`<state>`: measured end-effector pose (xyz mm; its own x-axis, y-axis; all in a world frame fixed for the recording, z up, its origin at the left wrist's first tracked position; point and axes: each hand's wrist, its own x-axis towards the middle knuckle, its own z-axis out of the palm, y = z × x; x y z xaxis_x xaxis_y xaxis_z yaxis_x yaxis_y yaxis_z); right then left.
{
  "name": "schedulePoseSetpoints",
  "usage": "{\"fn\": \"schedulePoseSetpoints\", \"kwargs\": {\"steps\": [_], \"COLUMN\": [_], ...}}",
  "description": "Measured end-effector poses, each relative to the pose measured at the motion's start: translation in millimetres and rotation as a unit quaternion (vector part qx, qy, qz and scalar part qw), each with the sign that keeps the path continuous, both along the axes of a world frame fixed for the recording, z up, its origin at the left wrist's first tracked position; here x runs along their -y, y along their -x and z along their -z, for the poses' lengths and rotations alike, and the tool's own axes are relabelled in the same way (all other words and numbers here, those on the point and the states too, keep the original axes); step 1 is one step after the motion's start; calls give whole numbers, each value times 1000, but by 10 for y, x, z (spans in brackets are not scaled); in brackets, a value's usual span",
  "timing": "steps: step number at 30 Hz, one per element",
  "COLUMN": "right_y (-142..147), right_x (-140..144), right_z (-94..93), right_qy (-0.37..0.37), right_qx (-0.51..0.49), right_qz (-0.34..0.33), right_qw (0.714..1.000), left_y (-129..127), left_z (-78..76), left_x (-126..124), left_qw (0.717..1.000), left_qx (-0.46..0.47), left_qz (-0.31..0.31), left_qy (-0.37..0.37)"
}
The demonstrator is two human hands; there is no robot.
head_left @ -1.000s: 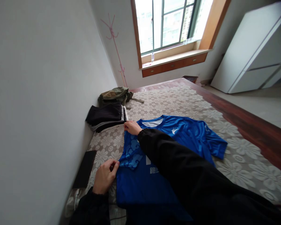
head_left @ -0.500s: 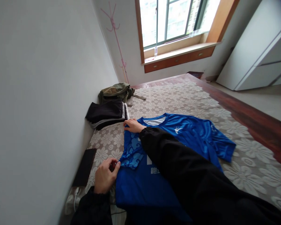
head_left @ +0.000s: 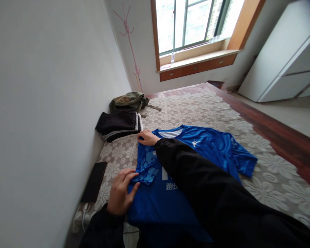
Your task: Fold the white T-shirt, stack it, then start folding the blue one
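Observation:
A blue T-shirt [head_left: 155,206] with white print lies front up on the flowered bedspread. Its cloud-patterned sleeve [head_left: 148,165] is folded inward over the body, while the other sleeve [head_left: 244,162] spreads out to the right. My left hand [head_left: 122,191] is open at the shirt's left edge, fingertips touching the folded sleeve and thumb apart. Reaching across the shirt, my right hand [head_left: 147,137] pinches the shoulder edge beside the collar. My right forearm hides part of the chest print.
Folded dark clothes [head_left: 119,124] are stacked by the wall, with an olive backpack [head_left: 129,100] behind them. A black tablet-like slab [head_left: 94,182] and a white cable [head_left: 84,215] lie at the left. The bedspread [head_left: 191,106] stretches toward the window. Wooden bed edge [head_left: 268,137] runs along the right.
My left hand has let go of its pinch at the sleeve's corner and spread its fingers, moving slightly right over the shirt. My right hand stays at the shoulder.

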<state>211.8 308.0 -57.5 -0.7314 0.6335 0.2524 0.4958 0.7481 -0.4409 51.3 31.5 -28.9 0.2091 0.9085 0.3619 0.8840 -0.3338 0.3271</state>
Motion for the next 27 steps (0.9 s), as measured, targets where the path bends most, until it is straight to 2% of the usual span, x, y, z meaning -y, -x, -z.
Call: {"fn": "schedulePoseSetpoints", "kwargs": {"steps": [3,5,10,14,19,27], "right_y": [-6,-5,7,23,26,15], "right_x": [58,73,61,51,51,47], "right_z": [-7,-9,15,45,47,47], "right_qy": [-25,-36,-51,-57,-58,-62], "right_qx": [-1,0,7,9,9,6], "right_qz": [0,1,5,7,13,18], "right_qw": [1000,999,999,998,998,998], "left_y": [-184,-287,-375,-372,-364,-355], "left_z": [-24,-6,17,-17,-9,-9], "left_x": [64,103,224,284,172,53], "left_qw": [992,985,979,980,994,990], "left_qx": [-50,-77,-113,-104,-45,-72], "left_qz": [107,130,138,139,74,117], "left_qy": [54,83,101,99,74,33]}}
